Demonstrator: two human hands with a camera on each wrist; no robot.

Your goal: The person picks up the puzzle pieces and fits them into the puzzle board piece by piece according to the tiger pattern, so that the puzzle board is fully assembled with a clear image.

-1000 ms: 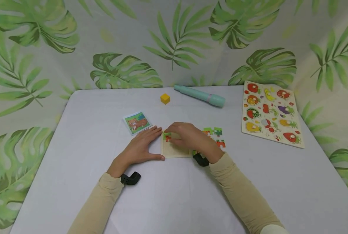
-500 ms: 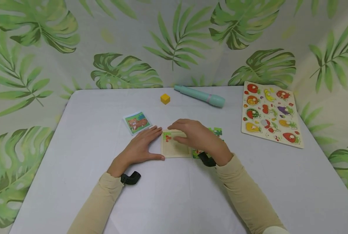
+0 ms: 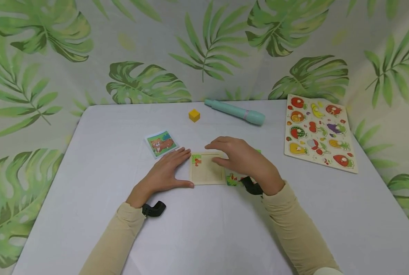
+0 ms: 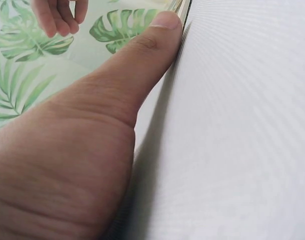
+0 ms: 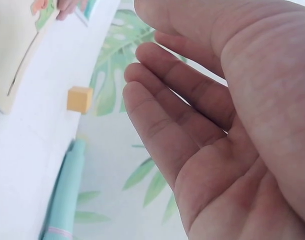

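A shallow wooden puzzle tray (image 3: 208, 175) lies at the middle of the table, one green and red jigsaw piece (image 3: 196, 160) set in its far left corner. My left hand (image 3: 164, 173) lies with fingers extended along the tray's left side, its thumb touching the near left corner. Over the right part of the tray hovers my right hand (image 3: 240, 156), fingers loosely bent with nothing between them, as the right wrist view also shows. More jigsaw pieces (image 3: 232, 179) lie right of the tray, mostly hidden beneath the right hand and wrist.
A bear picture card (image 3: 162, 144) lies beyond my left hand. Farther back are a yellow cube (image 3: 194, 115) and a teal cylindrical stick (image 3: 237, 112). A fruit peg board (image 3: 319, 133) lies at the far right. A leaf-patterned cloth (image 3: 149, 49) hangs behind the table.
My right hand has drawn back to the right and lifted away from the piece in the tray's corner, uncovering more of the tray. The left hand stays where it was.
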